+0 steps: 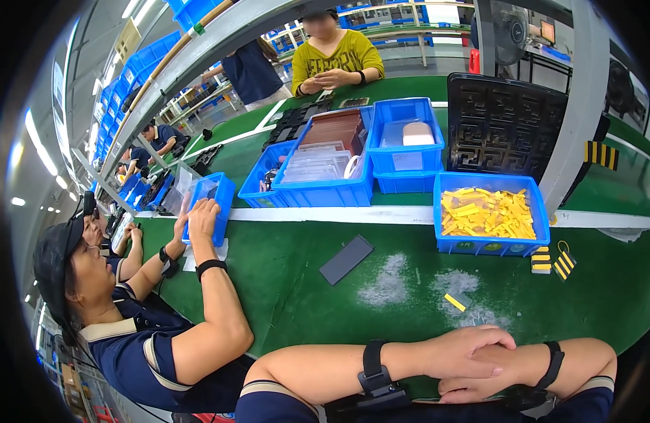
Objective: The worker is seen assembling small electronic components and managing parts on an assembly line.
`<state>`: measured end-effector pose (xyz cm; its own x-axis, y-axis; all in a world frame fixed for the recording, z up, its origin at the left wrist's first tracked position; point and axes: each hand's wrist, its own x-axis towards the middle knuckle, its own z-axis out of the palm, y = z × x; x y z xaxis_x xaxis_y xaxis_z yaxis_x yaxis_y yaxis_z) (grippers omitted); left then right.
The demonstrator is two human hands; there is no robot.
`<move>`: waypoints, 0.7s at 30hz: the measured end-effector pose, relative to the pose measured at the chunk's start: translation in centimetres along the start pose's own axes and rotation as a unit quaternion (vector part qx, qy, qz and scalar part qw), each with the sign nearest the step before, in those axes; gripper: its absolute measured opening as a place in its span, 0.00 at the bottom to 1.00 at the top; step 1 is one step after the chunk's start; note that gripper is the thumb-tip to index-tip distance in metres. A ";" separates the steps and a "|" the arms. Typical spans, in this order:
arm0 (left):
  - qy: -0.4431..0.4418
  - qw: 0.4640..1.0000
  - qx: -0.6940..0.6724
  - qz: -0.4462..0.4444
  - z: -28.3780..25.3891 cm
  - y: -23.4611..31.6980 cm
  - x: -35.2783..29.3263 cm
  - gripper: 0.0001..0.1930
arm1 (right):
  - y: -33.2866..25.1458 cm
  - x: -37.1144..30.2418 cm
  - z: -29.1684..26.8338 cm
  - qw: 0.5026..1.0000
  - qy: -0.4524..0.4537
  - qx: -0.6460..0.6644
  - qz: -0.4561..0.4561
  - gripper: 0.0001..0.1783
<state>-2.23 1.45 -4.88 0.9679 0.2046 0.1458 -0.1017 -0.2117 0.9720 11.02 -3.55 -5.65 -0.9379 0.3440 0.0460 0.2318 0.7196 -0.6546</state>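
My left hand (462, 352) and my right hand (473, 377) are clasped together at the table's near edge, the left lying across the right. Their fingers are bent and pressed together, and no object shows in either. Just beyond them lies a small yellow strip (455, 303) on a patch of whitish powder (455, 282). Farther left, a dark grey flat rectangular piece (347, 259) rests on the green table beside a second powdery patch (386, 283). Beyond my hands stands a blue bin (491, 245) full of yellow strips (487, 211).
Blue bins with brown and clear trays (318, 162) line the back. A black patterned panel (505, 127) leans beside a grey post (579, 106). Striped tags (565, 262) lie at right. A co-worker at left reaches into a blue bin (223, 204); another person (337, 60) sits across.
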 end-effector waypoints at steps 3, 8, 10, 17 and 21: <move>0.000 1.000 0.001 -0.003 -0.1 0.1 0.1 0.24 | 0.1 -0.1 0.3 1.000 0.017 0.005 -0.012 0.12; -0.022 1.000 0.000 -0.010 -0.3 0.1 0.0 0.24 | -0.2 0.0 -0.2 0.999 0.024 -0.019 -0.020 0.11; -0.024 1.000 0.013 -0.009 -0.3 0.1 0.1 0.24 | 0.1 -0.1 0.1 1.000 0.020 -0.017 -0.015 0.11; -0.018 1.000 0.015 -0.003 -0.2 0.0 0.0 0.24 | 0.2 -0.1 0.3 1.000 0.023 -0.011 -0.013 0.11; -0.020 1.000 0.011 -0.003 -0.3 0.0 0.1 0.24 | 0.3 -0.2 0.4 0.999 0.037 -0.003 -0.020 0.11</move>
<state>-2.22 1.75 -4.82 0.9768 0.1681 0.1328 -0.0920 -0.2309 0.9686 11.14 -3.66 -6.17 -0.9250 0.3578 0.1281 0.1956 0.7373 -0.6466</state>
